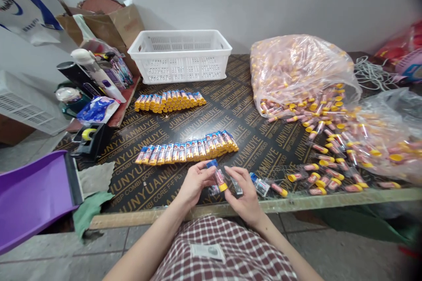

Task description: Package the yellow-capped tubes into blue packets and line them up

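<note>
My left hand [195, 183] grips a small clear tube [219, 177] with a yellow cap at its lower end and blue at its top. The tube is tilted, held between thumb and fingers. Just to its right, my right hand [245, 195] is open, thumb and fingers apart around the tube's right side; whether the thumb touches the yellow cap I cannot tell. Small blue-and-clear printed pieces [261, 185] lie beside my right hand, partly hidden by it. Beyond my hands stands a row of finished-looking blue-and-yellow tubes [186, 151], packed side by side.
A second stack of tubes [169, 101] lies before a white basket [187, 62]. At right, a plastic bag [296, 66] spills pink, yellow-capped tubes [325, 180]. A tape dispenser [90, 138], bottles [95, 72] and a purple dustpan [36, 193] are at left.
</note>
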A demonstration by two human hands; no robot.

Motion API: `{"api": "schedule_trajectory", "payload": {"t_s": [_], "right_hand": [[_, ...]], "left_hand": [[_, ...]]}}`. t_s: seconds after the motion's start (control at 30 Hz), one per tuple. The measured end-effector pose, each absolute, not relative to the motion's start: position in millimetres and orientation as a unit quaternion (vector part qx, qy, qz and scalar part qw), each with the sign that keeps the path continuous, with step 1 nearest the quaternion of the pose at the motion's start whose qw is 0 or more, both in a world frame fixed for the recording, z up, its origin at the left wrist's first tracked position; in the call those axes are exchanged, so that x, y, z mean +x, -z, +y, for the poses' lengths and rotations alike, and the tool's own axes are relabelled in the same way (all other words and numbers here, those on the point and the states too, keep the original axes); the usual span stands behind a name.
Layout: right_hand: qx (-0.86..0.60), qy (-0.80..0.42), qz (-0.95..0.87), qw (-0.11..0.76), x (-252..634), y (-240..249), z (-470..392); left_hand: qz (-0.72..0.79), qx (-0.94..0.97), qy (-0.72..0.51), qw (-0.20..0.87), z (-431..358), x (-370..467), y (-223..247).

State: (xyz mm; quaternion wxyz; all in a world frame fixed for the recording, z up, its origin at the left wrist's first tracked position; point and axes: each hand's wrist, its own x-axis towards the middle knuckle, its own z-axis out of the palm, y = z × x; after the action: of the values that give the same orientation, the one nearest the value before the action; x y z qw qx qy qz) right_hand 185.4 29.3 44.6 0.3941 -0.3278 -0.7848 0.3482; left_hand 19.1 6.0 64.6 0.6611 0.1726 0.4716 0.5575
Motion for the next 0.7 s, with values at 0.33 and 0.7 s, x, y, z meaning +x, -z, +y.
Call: {"api": "schedule_trajectory", "payload": {"t_s": [0.33,0.7], "right_hand": [[-0.224,-0.484,-0.769,0.352,189.2,-42.3,36.7],[-0.217,-0.493,-0.752,0.380,187.1,-41.7,34.5]], "left_hand": [[0.456,0.207,-0.490,0.714,-2.3,32.8,-64.6],[0.456,0.199,-0.500,0.709,-4.2,35.3,-67.3]]}}
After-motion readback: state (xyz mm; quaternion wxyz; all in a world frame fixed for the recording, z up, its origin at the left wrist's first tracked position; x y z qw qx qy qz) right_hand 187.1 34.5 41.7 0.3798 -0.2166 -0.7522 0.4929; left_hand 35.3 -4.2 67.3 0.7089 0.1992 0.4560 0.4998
